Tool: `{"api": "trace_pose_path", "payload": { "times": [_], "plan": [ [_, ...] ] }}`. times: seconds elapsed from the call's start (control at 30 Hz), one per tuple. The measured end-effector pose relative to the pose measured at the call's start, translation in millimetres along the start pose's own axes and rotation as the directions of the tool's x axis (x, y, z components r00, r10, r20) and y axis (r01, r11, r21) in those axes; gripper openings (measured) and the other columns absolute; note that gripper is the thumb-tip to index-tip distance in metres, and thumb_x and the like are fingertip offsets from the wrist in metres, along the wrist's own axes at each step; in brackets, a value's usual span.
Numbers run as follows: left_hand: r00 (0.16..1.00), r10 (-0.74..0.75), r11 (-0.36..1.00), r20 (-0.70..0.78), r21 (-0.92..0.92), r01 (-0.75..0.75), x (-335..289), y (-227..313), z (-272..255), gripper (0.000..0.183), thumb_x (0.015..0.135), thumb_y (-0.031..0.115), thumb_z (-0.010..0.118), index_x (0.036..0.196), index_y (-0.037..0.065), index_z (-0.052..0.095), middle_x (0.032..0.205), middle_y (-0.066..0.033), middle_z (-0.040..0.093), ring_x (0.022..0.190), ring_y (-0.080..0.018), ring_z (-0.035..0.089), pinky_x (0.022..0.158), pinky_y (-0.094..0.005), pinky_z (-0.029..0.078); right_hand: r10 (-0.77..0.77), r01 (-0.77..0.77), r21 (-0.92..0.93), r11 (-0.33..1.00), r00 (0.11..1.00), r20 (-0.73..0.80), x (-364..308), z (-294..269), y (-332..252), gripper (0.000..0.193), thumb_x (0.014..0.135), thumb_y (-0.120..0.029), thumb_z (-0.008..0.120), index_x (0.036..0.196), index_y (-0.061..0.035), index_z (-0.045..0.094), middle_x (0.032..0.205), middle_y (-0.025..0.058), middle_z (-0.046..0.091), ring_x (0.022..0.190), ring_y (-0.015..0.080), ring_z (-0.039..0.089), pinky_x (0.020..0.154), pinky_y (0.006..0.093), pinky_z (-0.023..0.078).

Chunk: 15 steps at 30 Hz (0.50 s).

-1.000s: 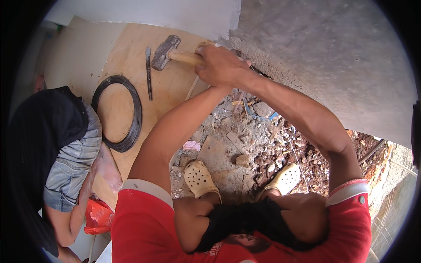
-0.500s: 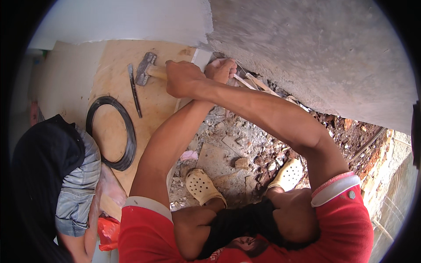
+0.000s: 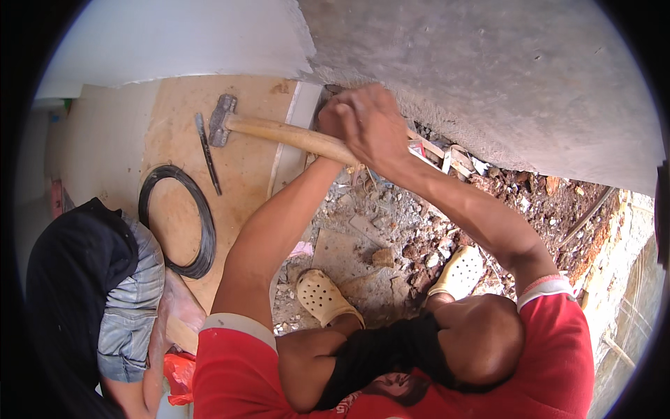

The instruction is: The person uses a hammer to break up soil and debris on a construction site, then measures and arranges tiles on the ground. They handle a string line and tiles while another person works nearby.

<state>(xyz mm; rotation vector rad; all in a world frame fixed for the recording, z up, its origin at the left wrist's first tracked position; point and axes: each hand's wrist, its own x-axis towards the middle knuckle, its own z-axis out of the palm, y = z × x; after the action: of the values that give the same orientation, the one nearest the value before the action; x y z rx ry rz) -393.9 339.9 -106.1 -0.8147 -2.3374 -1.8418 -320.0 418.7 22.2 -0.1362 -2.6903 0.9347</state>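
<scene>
At the foot of the grey wall, my right hand (image 3: 373, 126) sits over my left hand (image 3: 331, 120), fingers curled and slightly blurred. What it may grip is hidden. Most of my left hand is covered, and its fingers do not show clearly. A sledgehammer (image 3: 289, 135) has its steel head over the tan board and its wooden handle passing across my left wrist. The handle's end shows just below my right hand, with no fingers visibly wrapped round it. Left of the hammer head, a dark steel chisel (image 3: 209, 153) lies on the board.
A coil of black wire (image 3: 204, 209) lies on the tan board (image 3: 174, 133). To the left is another person's knee in rolled denim (image 3: 129, 318), near a red plastic bag (image 3: 180, 373). Broken rubble (image 3: 363, 230) surrounds my cream clogs (image 3: 324, 297). Wood scraps (image 3: 443, 153) line the grey wall (image 3: 474, 77).
My right hand has come off the hammer handle near the head and moved right, over my left hand. The handle is now exposed. The whole view has shifted slightly.
</scene>
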Motion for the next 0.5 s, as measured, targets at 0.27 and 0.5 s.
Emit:
{"api": "trace_pose_path", "payload": {
  "times": [0.27, 0.5],
  "plan": [
    [0.839, -0.537, 0.804, -0.09, -0.356, 0.476, 2.5, 39.7, 12.6, 0.024, 0.099, 0.023, 0.066, 0.095, 0.0, 0.066, 0.075, -0.0027, 0.066, 0.066, -0.0078, 0.056, 0.062, -0.0242, 0.046, 0.388, -0.409, 0.059, 0.911, 0.896, 0.216, -72.8, -17.7, 109.2, 0.025, 0.098, -0.027, 0.066, 0.108, -0.004, 0.07, 0.086, 0.0079, 0.068, 0.076, 0.0203, 0.06, 0.075, 0.0409, 0.05],
    [0.881, -0.463, 0.871, -0.101, -0.235, 0.431, -0.9, 25.4, 7.6, 0.029, 0.101, 0.028, 0.063, 0.099, -0.001, 0.064, 0.077, -0.0035, 0.065, 0.068, -0.0091, 0.057, 0.065, -0.0252, 0.047, 0.648, -0.626, 0.779, 0.039, 0.609, 0.457, -65.3, -64.1, 120.0, 0.02, 0.102, -0.022, 0.063, 0.1, -0.004, 0.071, 0.065, -0.0049, 0.049, 0.05, 0.0053, 0.033, 0.045, 0.0233, 0.024]
  ]
}}
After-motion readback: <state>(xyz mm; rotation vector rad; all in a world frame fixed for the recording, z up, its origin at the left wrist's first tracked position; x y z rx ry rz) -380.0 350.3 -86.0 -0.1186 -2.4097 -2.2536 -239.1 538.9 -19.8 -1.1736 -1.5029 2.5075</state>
